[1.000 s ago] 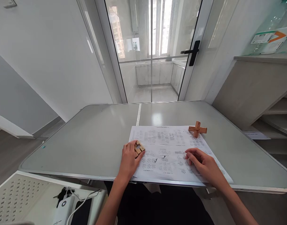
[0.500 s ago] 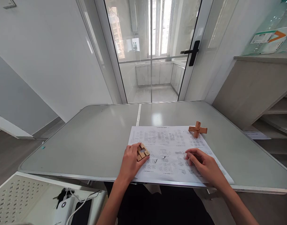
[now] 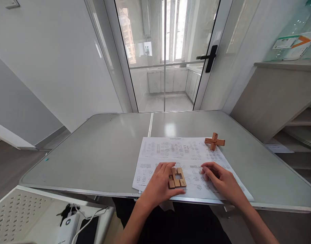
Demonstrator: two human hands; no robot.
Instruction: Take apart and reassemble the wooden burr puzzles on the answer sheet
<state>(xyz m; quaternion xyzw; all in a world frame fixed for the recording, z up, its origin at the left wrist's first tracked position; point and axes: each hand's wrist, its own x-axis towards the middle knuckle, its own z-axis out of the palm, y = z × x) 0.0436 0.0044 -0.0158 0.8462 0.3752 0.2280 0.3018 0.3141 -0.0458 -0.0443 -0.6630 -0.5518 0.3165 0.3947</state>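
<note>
My left hand (image 3: 161,184) curves around a flat group of light wooden puzzle pieces (image 3: 180,178) over the printed sheet, thumb along the near side and fingers at the left and far side. A small gap shows in the middle of the pieces. My right hand (image 3: 217,176) rests on the right part of the sheet, its fingers curled with the tips close together. What they hold, if anything, is hidden. Beyond it, a darker brown wooden cross-shaped puzzle (image 3: 214,141) sits on the sheet's upper right corner. The printed sheet (image 3: 155,157) carries rows of small diagrams.
The grey table (image 3: 107,152) has a seam and a metal edge. At lower left, a white perforated basket (image 3: 23,210) holds a white device (image 3: 68,230), a cable and keys. A glass door (image 3: 175,81) stands ahead, and a shelf (image 3: 277,84) with plastic bottles at right.
My left hand has moved right and nearer to me with the wooden puzzle pieces, uncovering the sheet's left side. My right hand has stayed in place.
</note>
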